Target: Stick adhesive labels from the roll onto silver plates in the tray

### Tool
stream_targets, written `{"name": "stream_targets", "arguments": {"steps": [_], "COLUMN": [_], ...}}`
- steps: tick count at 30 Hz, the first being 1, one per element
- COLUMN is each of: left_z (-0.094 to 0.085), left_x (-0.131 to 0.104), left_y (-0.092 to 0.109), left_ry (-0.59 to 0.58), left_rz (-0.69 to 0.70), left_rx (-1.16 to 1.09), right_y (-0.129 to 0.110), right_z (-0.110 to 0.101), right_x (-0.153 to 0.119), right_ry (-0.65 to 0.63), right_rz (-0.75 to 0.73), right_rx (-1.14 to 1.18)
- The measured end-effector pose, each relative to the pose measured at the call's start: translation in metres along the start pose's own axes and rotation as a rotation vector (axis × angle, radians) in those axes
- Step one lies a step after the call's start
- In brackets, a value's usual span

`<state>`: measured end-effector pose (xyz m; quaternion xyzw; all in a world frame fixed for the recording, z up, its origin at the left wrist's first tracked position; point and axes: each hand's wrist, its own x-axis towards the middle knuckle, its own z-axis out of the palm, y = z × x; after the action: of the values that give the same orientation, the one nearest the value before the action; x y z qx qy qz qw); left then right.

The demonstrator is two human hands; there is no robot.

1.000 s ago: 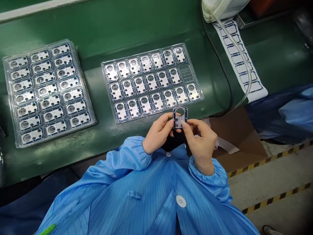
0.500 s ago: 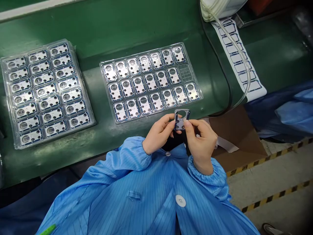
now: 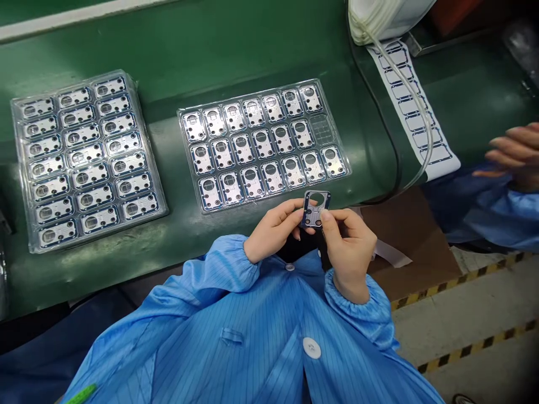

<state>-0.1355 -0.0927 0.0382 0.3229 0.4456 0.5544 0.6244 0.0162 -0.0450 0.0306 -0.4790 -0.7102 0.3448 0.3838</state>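
A small silver plate point(image 3: 315, 206) with a dark blue edge, one large round opening and small dark holes is held upright between my hands. My left hand point(image 3: 275, 227) pinches its left edge. My right hand point(image 3: 348, 241) grips its lower right side, the thumb lying on its face. Just beyond my hands lies a clear tray point(image 3: 323, 130) filled with rows of similar plates; one pocket at the right of its middle row holds no plate. Farther left, a stack of clear trays point(image 3: 154, 185) bears more plates, turned sideways.
A white strip point(image 3: 440, 167) with dark frame outlines hangs over the green table point(image 3: 177, 53) at right, under a white roll point(image 3: 385, 19). Black and clear cables run beside it. Another person's hand point(image 3: 517, 151) is at the right edge, above a brown cardboard point(image 3: 410, 235).
Another person's hand has come into view at the right. The view has shifted slightly, and the plate in my hands has tilted a little.
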Motion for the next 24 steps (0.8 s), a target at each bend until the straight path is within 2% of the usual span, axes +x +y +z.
{"name": "stream_targets", "arguments": {"steps": [7, 18, 24], "left_z": [0.0, -0.001, 0.0], "left_x": [-0.001, -0.002, -0.004], "left_y": [0.0, -0.007, 0.01], "left_ry": [0.044, 0.012, 0.151], "left_rz": [-0.047, -0.021, 0.075], "left_rx": [-0.061, 0.017, 0.161], "right_y": [0.003, 0.001, -0.006], "right_z": [0.001, 0.002, -0.004], "right_x": [0.001, 0.001, -0.004], "right_ry": [-0.006, -0.016, -0.108], "right_rz": [0.009, 0.022, 0.067], "right_rx": [-0.012, 0.011, 0.103]}}
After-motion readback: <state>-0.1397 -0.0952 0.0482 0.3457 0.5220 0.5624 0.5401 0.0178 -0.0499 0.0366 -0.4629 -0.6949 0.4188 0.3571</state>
